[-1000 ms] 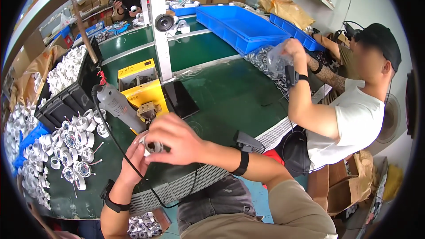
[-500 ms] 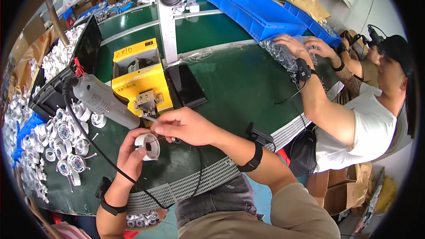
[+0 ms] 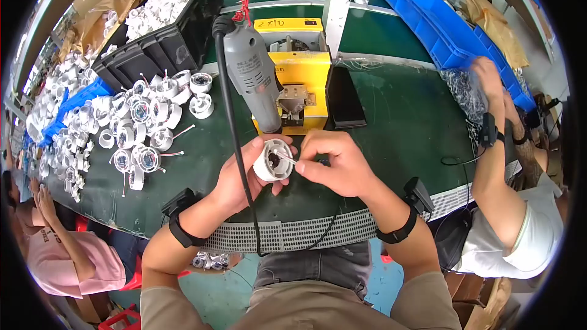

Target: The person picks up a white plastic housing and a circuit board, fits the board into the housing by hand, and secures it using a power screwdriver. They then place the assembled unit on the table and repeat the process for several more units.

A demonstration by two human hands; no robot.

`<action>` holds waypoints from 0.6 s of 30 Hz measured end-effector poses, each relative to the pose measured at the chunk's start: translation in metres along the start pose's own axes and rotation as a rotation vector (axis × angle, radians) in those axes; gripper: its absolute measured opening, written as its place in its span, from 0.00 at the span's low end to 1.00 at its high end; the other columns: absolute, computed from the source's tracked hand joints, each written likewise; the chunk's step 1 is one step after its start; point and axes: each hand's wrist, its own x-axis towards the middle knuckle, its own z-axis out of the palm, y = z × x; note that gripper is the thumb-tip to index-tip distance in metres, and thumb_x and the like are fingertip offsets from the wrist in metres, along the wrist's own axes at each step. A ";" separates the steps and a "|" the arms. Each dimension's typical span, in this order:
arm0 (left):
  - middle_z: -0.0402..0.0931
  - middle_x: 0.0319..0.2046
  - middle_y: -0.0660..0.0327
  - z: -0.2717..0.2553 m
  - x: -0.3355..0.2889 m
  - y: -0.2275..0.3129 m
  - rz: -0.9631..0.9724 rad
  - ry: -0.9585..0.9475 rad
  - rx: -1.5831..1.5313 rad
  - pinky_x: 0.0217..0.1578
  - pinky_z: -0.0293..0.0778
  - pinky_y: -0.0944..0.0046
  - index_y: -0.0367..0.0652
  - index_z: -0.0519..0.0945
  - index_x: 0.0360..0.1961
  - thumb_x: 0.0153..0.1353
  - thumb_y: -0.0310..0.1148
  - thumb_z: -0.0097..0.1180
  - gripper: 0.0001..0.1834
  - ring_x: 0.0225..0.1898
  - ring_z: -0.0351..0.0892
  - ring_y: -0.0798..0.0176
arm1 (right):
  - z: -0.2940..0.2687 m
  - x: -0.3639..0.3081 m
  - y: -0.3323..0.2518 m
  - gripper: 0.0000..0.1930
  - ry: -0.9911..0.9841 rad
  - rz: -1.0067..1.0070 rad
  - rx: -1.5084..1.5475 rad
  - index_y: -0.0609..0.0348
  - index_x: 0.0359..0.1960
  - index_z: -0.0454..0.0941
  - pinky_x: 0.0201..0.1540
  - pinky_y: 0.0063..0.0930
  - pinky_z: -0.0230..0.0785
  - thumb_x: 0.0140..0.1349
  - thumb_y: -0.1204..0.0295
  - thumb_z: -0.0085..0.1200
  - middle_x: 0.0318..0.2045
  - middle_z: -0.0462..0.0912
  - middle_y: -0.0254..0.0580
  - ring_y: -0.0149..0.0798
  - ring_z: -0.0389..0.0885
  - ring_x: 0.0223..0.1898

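Note:
A white round plastic housing [image 3: 265, 170] rests in my left hand [image 3: 232, 182], its hollow side facing up and dark wiring showing inside. My left fingers wrap around its side and underneath. Just to the right, the thumb and forefinger of my right hand [image 3: 337, 168] pinch a thin pale wire [image 3: 285, 157] that runs into the housing. Directly beyond my hands hangs a grey electric screwdriver [image 3: 249, 73] with a black cable. Behind it stands a yellow bench machine [image 3: 315, 73] with a metal fixture on its front.
Several white round housings [image 3: 147, 159] with wires lie in a heap on the green table [image 3: 391, 146] at left. A black crate [image 3: 153, 55] holds white parts. Far right are a blue tray [image 3: 422, 15] and a co-worker's arm [image 3: 498, 171]. A black flat panel [image 3: 348, 98] lies beside the machine.
The view has swung left, bringing the heap and crate further in. The housing has turned its hollow side upward, and my right hand has come to its right side with the wire pinched.

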 end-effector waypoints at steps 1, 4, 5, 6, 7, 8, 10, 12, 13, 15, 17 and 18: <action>0.75 0.45 0.53 -0.001 -0.001 0.000 -0.006 0.000 -0.015 0.32 0.76 0.63 0.34 0.66 0.59 0.72 0.49 0.36 0.28 0.35 0.79 0.60 | 0.002 0.000 -0.002 0.05 0.000 0.002 -0.001 0.63 0.24 0.76 0.31 0.27 0.64 0.53 0.78 0.60 0.24 0.77 0.38 0.32 0.74 0.27; 0.75 0.46 0.53 -0.001 0.000 -0.001 -0.010 -0.012 -0.023 0.34 0.77 0.62 0.35 0.66 0.59 0.72 0.48 0.37 0.27 0.36 0.80 0.59 | 0.010 0.000 -0.003 0.05 0.095 0.005 -0.096 0.62 0.24 0.77 0.30 0.27 0.65 0.53 0.77 0.61 0.24 0.77 0.39 0.34 0.75 0.25; 0.75 0.46 0.53 -0.001 0.001 -0.002 -0.004 -0.022 -0.016 0.35 0.78 0.61 0.35 0.66 0.59 0.72 0.48 0.38 0.27 0.37 0.80 0.59 | 0.010 0.000 -0.003 0.05 0.099 0.007 -0.098 0.62 0.24 0.77 0.30 0.27 0.65 0.53 0.77 0.61 0.24 0.77 0.39 0.34 0.75 0.25; 0.75 0.46 0.53 0.000 0.002 -0.002 -0.008 -0.035 -0.018 0.35 0.78 0.61 0.35 0.66 0.59 0.72 0.48 0.38 0.27 0.37 0.80 0.59 | 0.009 -0.001 -0.005 0.05 0.102 -0.031 -0.152 0.62 0.24 0.77 0.29 0.27 0.66 0.53 0.77 0.61 0.24 0.77 0.39 0.35 0.75 0.25; 0.75 0.47 0.52 0.003 0.004 -0.003 -0.024 -0.050 -0.022 0.37 0.78 0.59 0.36 0.66 0.59 0.71 0.47 0.39 0.26 0.40 0.80 0.57 | 0.008 -0.002 -0.007 0.05 0.106 -0.068 -0.209 0.62 0.25 0.77 0.29 0.28 0.66 0.53 0.77 0.61 0.23 0.77 0.39 0.35 0.75 0.24; 0.74 0.48 0.52 0.006 0.005 -0.004 -0.039 -0.067 -0.027 0.40 0.79 0.57 0.36 0.66 0.60 0.71 0.46 0.40 0.26 0.43 0.80 0.56 | 0.011 -0.002 -0.011 0.05 0.120 -0.038 -0.211 0.62 0.25 0.77 0.28 0.28 0.67 0.53 0.77 0.61 0.24 0.77 0.39 0.36 0.76 0.24; 0.74 0.50 0.51 0.005 0.006 -0.005 -0.018 -0.038 -0.041 0.43 0.79 0.53 0.37 0.65 0.60 0.71 0.45 0.41 0.25 0.47 0.78 0.55 | 0.015 -0.002 -0.013 0.06 0.240 -0.013 -0.262 0.63 0.27 0.78 0.28 0.29 0.67 0.53 0.75 0.62 0.23 0.76 0.40 0.37 0.76 0.24; 0.72 0.53 0.51 0.003 0.003 -0.004 0.056 0.021 -0.045 0.49 0.78 0.48 0.38 0.65 0.61 0.71 0.43 0.43 0.24 0.53 0.76 0.52 | 0.015 0.003 -0.017 0.07 0.288 -0.048 -0.300 0.60 0.31 0.79 0.31 0.30 0.69 0.51 0.75 0.64 0.26 0.76 0.40 0.38 0.77 0.28; 0.71 0.55 0.52 0.001 -0.001 -0.004 0.104 0.022 -0.044 0.51 0.77 0.45 0.38 0.65 0.60 0.71 0.43 0.43 0.24 0.55 0.74 0.51 | 0.011 0.003 -0.019 0.11 0.307 -0.099 -0.293 0.57 0.35 0.80 0.33 0.30 0.70 0.49 0.75 0.66 0.30 0.75 0.39 0.39 0.77 0.31; 0.70 0.56 0.51 0.002 -0.011 -0.004 0.200 0.066 -0.034 0.51 0.77 0.44 0.39 0.66 0.60 0.71 0.43 0.43 0.23 0.55 0.74 0.50 | 0.001 0.004 -0.020 0.14 0.256 -0.230 -0.348 0.55 0.38 0.80 0.35 0.30 0.71 0.48 0.75 0.66 0.33 0.74 0.39 0.39 0.78 0.35; 0.68 0.58 0.49 0.010 -0.009 -0.006 0.289 0.021 0.066 0.51 0.77 0.45 0.40 0.66 0.59 0.71 0.43 0.43 0.22 0.55 0.74 0.46 | -0.010 -0.001 -0.020 0.12 0.273 -0.304 -0.428 0.55 0.37 0.81 0.32 0.27 0.71 0.49 0.75 0.66 0.30 0.77 0.38 0.38 0.79 0.31; 0.66 0.59 0.49 0.011 -0.011 -0.008 0.339 0.042 0.106 0.53 0.75 0.45 0.40 0.66 0.59 0.70 0.42 0.44 0.22 0.56 0.72 0.47 | -0.011 -0.003 -0.021 0.12 0.245 -0.316 -0.418 0.55 0.36 0.82 0.30 0.26 0.71 0.48 0.76 0.67 0.28 0.78 0.38 0.37 0.79 0.28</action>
